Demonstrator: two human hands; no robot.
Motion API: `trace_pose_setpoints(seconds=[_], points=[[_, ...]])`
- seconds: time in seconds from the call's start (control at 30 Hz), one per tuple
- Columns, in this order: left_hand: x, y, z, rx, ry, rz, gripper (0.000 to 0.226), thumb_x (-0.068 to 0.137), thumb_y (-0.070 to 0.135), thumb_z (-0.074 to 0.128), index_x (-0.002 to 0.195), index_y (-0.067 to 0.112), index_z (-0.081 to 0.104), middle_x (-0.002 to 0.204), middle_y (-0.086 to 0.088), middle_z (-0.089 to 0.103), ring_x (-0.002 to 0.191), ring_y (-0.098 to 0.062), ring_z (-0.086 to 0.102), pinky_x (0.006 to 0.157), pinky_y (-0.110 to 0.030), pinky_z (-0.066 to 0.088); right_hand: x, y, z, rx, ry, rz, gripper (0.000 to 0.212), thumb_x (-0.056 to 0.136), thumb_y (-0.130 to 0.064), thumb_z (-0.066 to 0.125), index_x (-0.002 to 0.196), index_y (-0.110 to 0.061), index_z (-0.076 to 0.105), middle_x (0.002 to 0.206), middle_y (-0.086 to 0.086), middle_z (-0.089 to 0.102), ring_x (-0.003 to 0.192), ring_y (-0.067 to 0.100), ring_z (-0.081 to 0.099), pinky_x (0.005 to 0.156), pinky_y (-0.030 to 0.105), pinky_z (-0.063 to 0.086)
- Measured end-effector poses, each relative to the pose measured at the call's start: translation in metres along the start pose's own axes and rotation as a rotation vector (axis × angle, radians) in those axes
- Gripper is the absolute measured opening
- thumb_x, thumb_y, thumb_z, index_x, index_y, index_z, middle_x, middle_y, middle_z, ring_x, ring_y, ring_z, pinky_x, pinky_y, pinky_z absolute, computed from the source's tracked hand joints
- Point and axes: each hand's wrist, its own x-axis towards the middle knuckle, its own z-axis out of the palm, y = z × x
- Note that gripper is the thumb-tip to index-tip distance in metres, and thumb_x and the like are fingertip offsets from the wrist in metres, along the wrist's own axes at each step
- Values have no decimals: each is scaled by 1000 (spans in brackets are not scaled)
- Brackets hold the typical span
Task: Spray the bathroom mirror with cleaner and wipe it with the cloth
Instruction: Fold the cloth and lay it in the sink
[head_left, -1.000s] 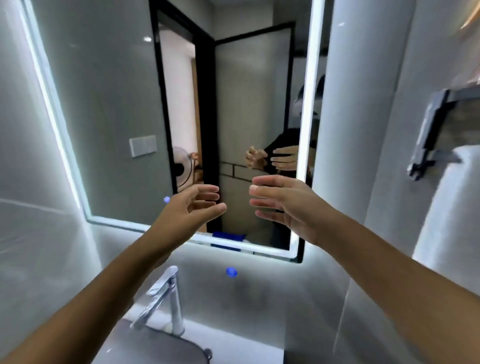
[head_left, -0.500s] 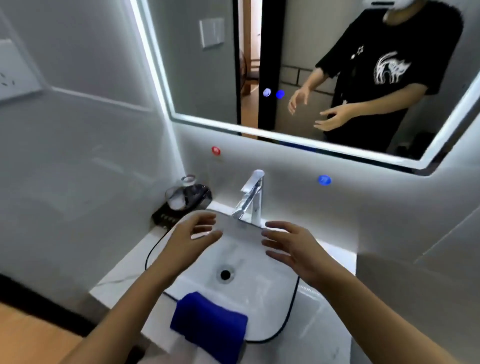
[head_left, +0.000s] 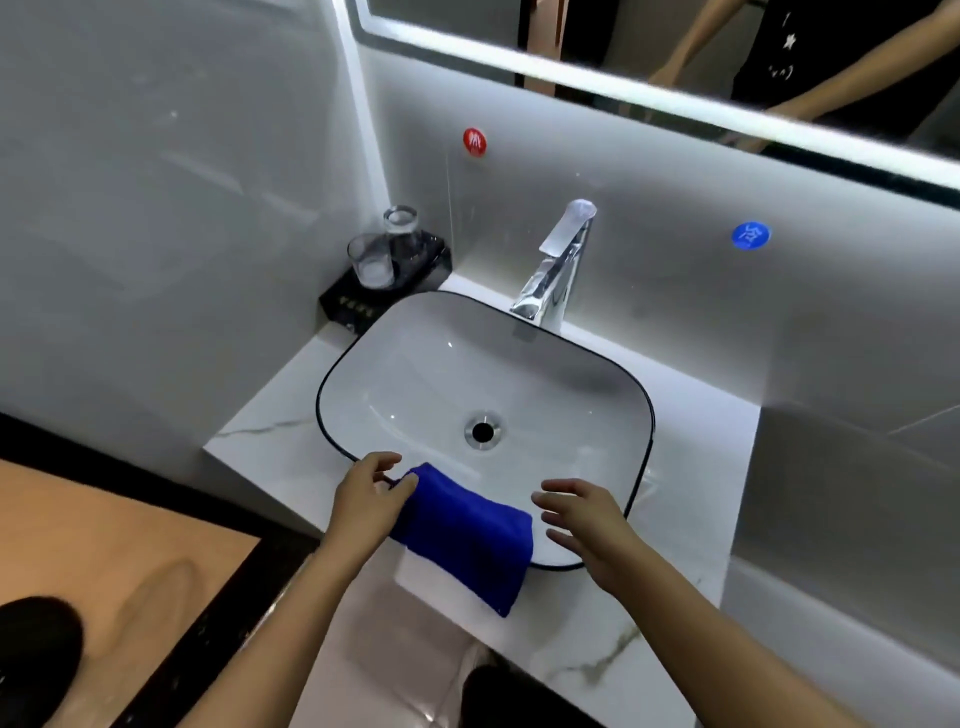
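Grey tiled walls (head_left: 156, 208) enclose a small bathroom; a marble bench (head_left: 691, 467) fills the corner beneath the mirror (head_left: 649, 47), of which only the lit lower edge and a strip of glass are in view. No streaks, droplets or foam can be made out on that strip, though most of the glass lies outside the frame.

On the bench sits a white basin (head_left: 441, 374) with a dark rim, its drain (head_left: 482, 431) near the centre. A chrome tap (head_left: 558, 265) stands behind it, against the back wall. To the left rear of the basin, a black tray (head_left: 358, 306) in the corner carries two glasses (head_left: 384, 249). A red dot (head_left: 474, 141) and a blue dot (head_left: 750, 236) are fixed to the wall on either side of the tap.

The cloth (head_left: 462, 530), blue and folded, is draped over the near rim of the basin, one end inside the bowl and the other hanging onto the bench edge.

The left hand (head_left: 366, 499) touches the cloth's upper left corner, thumb and fingertips closing on it; a firm pinch cannot be confirmed. The right hand (head_left: 584, 519) hovers just beside the cloth's right edge, fingers spread and relaxed, holding nothing.

No cleaner bottle is visible. Judged from this, the task is at its start: the cloth is about to be picked up, while spraying and wiping both appear to remain.
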Motion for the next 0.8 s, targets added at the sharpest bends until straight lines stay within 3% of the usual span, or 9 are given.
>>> trace_pose_setpoints(seconds=[0.3, 0.47, 0.63, 0.8], points=[[26, -8, 30, 251, -38, 21, 41, 91, 30, 61, 129, 15, 54, 132, -6, 51, 128, -22, 41, 101, -33, 40, 37, 18, 21, -201, 9, 188, 41, 89, -14, 68, 127, -13, 52, 120, 10, 54, 107, 30, 56, 92, 38, 53], [41, -6, 38, 403, -154, -28, 45, 92, 28, 57, 134, 14, 49, 135, -9, 47, 130, -24, 39, 100, -32, 39, 46, 10, 26, -42, 2, 315, 47, 88, 1, 64, 130, -6, 44, 129, 19, 52, 106, 35, 59, 83, 42, 55], [45, -3, 39, 499, -172, -51, 49, 92, 31, 58, 136, 14, 46, 135, -10, 48, 128, -26, 42, 100, -35, 42, 50, 12, 23, 142, 20, 399, 40, 83, 8, 66, 119, 5, 49, 115, 23, 61, 87, 30, 66, 68, 36, 56], [48, 3, 39, 597, -224, -54, 56, 90, 33, 60, 139, 12, 41, 133, -14, 48, 124, -29, 45, 98, -36, 42, 46, 11, 20, 320, -53, 399, 30, 81, 12, 64, 110, 6, 58, 108, 20, 65, 90, 28, 66, 69, 30, 56]])
